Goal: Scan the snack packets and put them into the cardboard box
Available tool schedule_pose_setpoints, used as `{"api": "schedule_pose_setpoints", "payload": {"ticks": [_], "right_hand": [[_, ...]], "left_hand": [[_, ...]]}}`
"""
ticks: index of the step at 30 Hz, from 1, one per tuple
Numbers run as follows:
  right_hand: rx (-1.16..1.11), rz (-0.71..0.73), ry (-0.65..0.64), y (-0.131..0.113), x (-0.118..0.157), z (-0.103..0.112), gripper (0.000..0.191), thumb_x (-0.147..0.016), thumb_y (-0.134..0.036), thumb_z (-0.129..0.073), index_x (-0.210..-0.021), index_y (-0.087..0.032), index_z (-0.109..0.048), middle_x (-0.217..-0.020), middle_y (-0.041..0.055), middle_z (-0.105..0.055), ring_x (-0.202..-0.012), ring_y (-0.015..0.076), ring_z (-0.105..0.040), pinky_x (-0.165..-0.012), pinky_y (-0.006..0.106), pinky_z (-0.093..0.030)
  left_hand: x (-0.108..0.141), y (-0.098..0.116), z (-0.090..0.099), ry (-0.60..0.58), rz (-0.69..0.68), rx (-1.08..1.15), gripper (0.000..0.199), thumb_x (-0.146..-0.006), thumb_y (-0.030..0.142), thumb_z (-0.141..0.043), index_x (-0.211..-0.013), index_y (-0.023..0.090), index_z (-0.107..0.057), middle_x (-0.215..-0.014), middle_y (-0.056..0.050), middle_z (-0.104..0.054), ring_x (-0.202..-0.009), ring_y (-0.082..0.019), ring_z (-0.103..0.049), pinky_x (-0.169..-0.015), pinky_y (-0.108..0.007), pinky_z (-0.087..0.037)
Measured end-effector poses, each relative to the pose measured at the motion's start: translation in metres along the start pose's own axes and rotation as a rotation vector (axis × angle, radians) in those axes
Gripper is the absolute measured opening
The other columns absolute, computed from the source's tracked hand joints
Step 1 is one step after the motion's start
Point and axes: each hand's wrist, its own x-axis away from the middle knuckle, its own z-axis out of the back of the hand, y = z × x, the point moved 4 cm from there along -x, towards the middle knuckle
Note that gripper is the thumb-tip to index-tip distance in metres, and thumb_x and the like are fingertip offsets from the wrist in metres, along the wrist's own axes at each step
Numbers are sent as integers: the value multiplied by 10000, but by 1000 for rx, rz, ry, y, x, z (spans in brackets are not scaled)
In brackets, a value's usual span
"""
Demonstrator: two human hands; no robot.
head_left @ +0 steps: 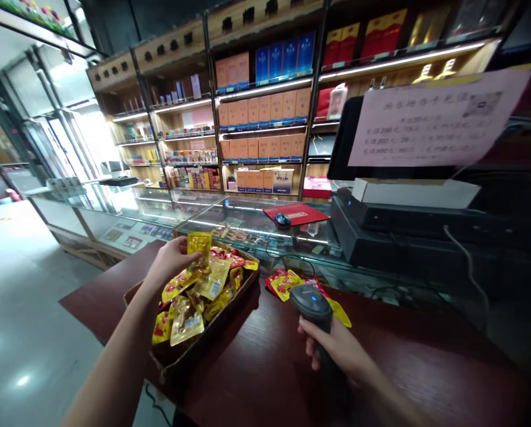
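Above the left end of an open cardboard box [229, 320], my left hand [175, 260] pinches a yellow packet [200, 244] between thumb and fingers. Several yellow, gold and red packets [187, 320] fill the box. My right hand [331, 344] is wrapped round the handle of a dark barcode scanner [311, 301], which has a small blue light on its head. Just behind the scanner, more red and yellow packets [287, 283] lie on the dark red tabletop [247, 362], partly hidden by it.
Behind the table runs a glass display counter [247, 222] with a red mat [296, 214] and a mouse [282, 219] on it. A monitor with a pink paper sign [425, 121] stands at the right. Shelves of boxes [265, 110] line the back. A cable hangs at the right.
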Motion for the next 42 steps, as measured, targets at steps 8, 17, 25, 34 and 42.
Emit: {"api": "schedule_pose_setpoints", "payload": {"ticks": [8,17,25,34,42], "right_hand": [[1,13,31,-4,3,1,406,-739,-537,-620,-811,-155,-504,-503,-24,-586,-349,104,-537,-376,204,-390],[-57,78,150,-29,7,64,377,-748,-500,-634,-793,-130,-572,-506,-3,-601,-368,113,-566,-363,190,-405],[-192,78,284,-32,3,98,308,-727,-412,-668,-800,-134,-558,-481,-21,-581,-356,105,-542,-356,212,-465],[-172,26,276,-16,-11,100,297,-741,-414,-649,-795,-130,-581,-492,-24,-573,-358,95,-533,-341,196,-433],[-151,-21,225,-6,-16,88,297,-749,-424,-636,-765,-138,-555,-485,-30,-566,-352,90,-529,-350,190,-418]], "left_hand": [[-8,-2,-22,62,-137,-431,667,-671,488,-671,-1251,177,-561,-1141,-130,-653,-1044,-275,-594,-885,-324,-425],[49,94,-155,-200,-446,-229,447,-717,401,-671,-1130,232,-652,-1048,-71,-672,-993,-229,-603,-885,-305,-435],[77,128,-283,-415,-551,-183,516,-671,355,-716,-1157,201,-638,-1098,-112,-637,-1065,-267,-571,-925,-339,-421],[79,129,-329,-536,-614,-185,370,-756,277,-621,-1112,176,-637,-1033,-128,-653,-963,-246,-604,-801,-313,-438],[41,100,-322,-820,-346,98,240,-590,348,-751,-663,174,-602,-623,9,-608,-587,-141,-562,-521,-217,-385]]}}
